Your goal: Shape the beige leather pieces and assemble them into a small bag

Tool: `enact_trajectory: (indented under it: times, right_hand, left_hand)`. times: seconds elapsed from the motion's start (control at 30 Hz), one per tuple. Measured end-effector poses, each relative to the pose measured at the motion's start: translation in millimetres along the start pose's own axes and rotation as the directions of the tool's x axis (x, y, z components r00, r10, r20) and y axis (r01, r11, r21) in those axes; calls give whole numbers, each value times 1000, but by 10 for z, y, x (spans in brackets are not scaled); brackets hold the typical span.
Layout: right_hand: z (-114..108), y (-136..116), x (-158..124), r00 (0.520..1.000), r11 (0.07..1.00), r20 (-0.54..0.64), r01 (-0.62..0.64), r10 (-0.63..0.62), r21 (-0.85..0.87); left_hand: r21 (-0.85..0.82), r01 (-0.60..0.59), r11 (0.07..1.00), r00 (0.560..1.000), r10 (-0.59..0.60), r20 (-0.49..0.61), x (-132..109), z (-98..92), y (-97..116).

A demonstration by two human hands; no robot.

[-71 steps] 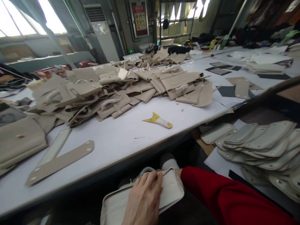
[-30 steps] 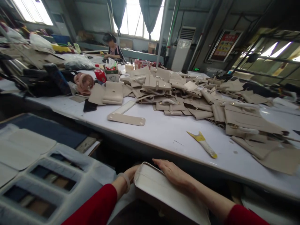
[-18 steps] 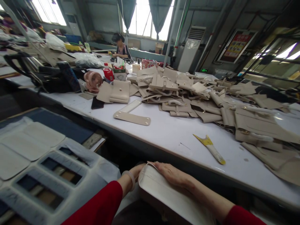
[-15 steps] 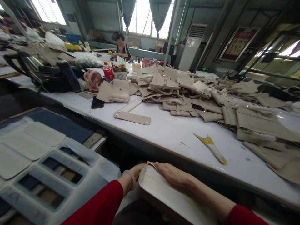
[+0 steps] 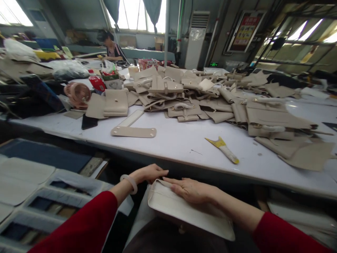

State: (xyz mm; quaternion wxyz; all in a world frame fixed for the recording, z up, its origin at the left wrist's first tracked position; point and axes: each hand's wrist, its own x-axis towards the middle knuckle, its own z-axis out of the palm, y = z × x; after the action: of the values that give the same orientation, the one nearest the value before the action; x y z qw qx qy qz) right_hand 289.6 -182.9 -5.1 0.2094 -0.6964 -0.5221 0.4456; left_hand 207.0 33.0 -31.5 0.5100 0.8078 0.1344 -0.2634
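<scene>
A pale beige leather bag piece [image 5: 189, 214] lies tilted across my lap, its long flat face up and a small stud on the darker side below. My right hand [image 5: 195, 190] rests along its far edge, thumb on the pale face and fingers reaching over the edge. At the left end is my left hand [image 5: 152, 173], with a pale bangle [image 5: 129, 183] on the wrist. Its fingers are drawn together just above the corner, pointing right towards the right fingertips. Whatever sits between them is too small or hidden to make out.
Ahead runs a white table [image 5: 173, 147] bearing a yellow-ended tool [image 5: 223, 150], a beige strap [image 5: 133, 132], a phone [image 5: 89, 122], a pink fan [image 5: 77, 95] and a heap of beige bag parts [image 5: 184, 93]. Frames with pale panels [image 5: 25, 175] lie left. A person [image 5: 113, 51] sits beyond.
My left hand has come up from behind the bag piece's corner to just above it. The right hand stays on the piece, which lies flatter. The view has swung right.
</scene>
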Motion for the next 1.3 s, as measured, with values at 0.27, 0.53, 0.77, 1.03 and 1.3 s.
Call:
enact_trajectory:
  times: [0.27,0.53,0.77,1.03,1.3]
  right_hand:
    - [-51,251,-538,993,985,-61,-87,97,151]
    - [-186,361,-945,956,920,26,-287,291,268]
    - [-225,357,-869,959,895,39,-277,282,348]
    - [-116,323,-783,910,835,-181,-244,372,493]
    - [1017,733,-1113,247,458,-513,246,822,854]
  left_hand:
    - [165,-48,985,980,15,198,-162,-119,379]
    - [170,31,985,942,-85,326,-131,-156,357]
    - [181,-54,982,919,-22,394,8,-192,326]
    - [343,-256,904,949,166,269,20,74,467]
    - [561,-507,654,796,605,16,-530,906,725]
